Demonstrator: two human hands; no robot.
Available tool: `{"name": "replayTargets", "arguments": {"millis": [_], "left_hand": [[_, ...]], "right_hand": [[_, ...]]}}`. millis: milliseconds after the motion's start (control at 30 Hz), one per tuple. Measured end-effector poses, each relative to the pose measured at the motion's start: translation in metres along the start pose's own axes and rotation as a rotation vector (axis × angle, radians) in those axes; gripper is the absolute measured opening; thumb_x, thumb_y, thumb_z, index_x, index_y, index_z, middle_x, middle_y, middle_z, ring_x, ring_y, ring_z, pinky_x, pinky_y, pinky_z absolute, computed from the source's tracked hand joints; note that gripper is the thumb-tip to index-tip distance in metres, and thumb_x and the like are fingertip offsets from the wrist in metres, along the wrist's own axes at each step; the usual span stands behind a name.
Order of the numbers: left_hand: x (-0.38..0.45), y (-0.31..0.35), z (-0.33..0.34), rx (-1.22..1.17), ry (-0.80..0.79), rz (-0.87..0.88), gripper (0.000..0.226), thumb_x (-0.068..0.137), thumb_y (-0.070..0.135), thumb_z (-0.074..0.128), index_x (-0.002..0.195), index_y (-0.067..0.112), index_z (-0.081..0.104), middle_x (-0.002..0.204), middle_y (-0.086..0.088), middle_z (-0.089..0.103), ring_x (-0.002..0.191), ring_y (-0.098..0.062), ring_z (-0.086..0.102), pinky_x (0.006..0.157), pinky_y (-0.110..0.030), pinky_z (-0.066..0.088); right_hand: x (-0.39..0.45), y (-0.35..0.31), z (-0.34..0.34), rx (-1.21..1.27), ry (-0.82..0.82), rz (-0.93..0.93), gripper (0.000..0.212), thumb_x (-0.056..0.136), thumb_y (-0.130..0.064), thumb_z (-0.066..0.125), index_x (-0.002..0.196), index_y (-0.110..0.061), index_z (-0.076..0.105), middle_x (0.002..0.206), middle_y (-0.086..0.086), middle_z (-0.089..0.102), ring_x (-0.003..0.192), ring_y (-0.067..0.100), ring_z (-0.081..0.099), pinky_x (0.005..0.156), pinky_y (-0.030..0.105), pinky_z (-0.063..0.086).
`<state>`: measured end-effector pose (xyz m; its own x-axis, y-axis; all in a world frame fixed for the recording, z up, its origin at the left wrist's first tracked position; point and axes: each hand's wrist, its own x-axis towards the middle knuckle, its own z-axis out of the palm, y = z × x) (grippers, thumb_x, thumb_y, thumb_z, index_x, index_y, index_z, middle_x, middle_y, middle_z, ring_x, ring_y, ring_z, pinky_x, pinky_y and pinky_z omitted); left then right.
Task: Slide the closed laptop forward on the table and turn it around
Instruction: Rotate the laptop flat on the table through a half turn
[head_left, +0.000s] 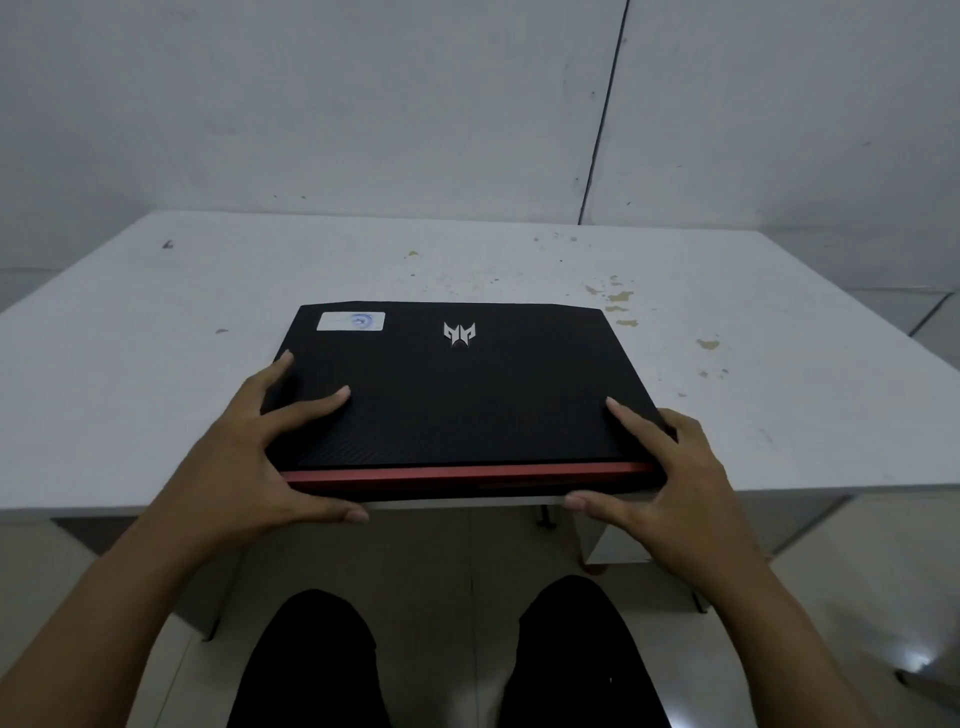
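Note:
A closed black laptop (467, 395) lies on the white table (156, 364) at its near edge. A red strip runs along the laptop's near side, a silver logo sits on the lid, and a white sticker is at the far left corner. My left hand (260, 452) grips the near left corner, fingers spread on the lid and thumb under the front edge. My right hand (670, 478) grips the near right corner the same way, with the thumb along the front edge.
The table top carries scattered yellowish stains (618, 301) at the far right. A grey wall (363, 104) rises right behind the table. My knees in black trousers (322, 665) and a tiled floor show below the table edge.

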<state>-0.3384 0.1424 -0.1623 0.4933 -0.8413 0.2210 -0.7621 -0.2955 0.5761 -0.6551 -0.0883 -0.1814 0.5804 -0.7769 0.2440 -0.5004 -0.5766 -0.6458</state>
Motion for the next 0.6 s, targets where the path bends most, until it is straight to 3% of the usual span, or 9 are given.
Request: {"name": "replayTargets", "arguments": {"millis": [100, 267, 400, 600], "left_hand": [[-0.003, 0.000, 0.003, -0.023, 0.039, -0.007, 0.112, 0.030, 0.085, 0.082, 0.135, 0.062, 0.054, 0.164, 0.019, 0.025, 0.147, 0.002, 0.027, 0.112, -0.033, 0.035], [-0.003, 0.003, 0.004, -0.065, 0.054, -0.049, 0.112, 0.026, 0.085, 0.082, 0.133, 0.064, 0.055, 0.163, 0.022, 0.027, 0.148, -0.002, 0.029, 0.113, -0.038, 0.036], [-0.004, 0.010, 0.005, -0.070, 0.066, -0.096, 0.114, 0.023, 0.081, 0.086, 0.132, 0.064, 0.055, 0.164, 0.023, 0.026, 0.148, -0.003, 0.030, 0.114, -0.040, 0.036], [-0.006, 0.019, 0.012, -0.064, 0.120, -0.174, 0.120, 0.024, 0.073, 0.090, 0.138, 0.056, 0.055, 0.167, 0.018, 0.022, 0.150, -0.009, 0.028, 0.115, -0.044, 0.036]], "right_hand": [[0.004, 0.002, 0.003, 0.050, 0.005, -0.041, 0.106, 0.055, -0.074, 0.080, 0.150, -0.044, 0.045, 0.148, -0.007, 0.039, 0.128, -0.002, 0.036, 0.106, 0.017, 0.038], [0.012, 0.007, 0.001, 0.010, -0.053, -0.075, 0.108, 0.058, -0.075, 0.077, 0.154, -0.039, 0.041, 0.151, -0.008, 0.037, 0.130, 0.001, 0.035, 0.107, 0.026, 0.040], [0.022, 0.006, -0.003, 0.054, -0.107, -0.061, 0.111, 0.054, -0.080, 0.078, 0.152, -0.041, 0.042, 0.146, -0.016, 0.036, 0.127, 0.001, 0.039, 0.098, 0.011, 0.038], [0.055, 0.002, -0.011, 0.092, -0.244, -0.017, 0.107, 0.055, -0.062, 0.088, 0.151, -0.045, 0.043, 0.149, -0.014, 0.035, 0.134, 0.008, 0.041, 0.103, 0.022, 0.038]]}}
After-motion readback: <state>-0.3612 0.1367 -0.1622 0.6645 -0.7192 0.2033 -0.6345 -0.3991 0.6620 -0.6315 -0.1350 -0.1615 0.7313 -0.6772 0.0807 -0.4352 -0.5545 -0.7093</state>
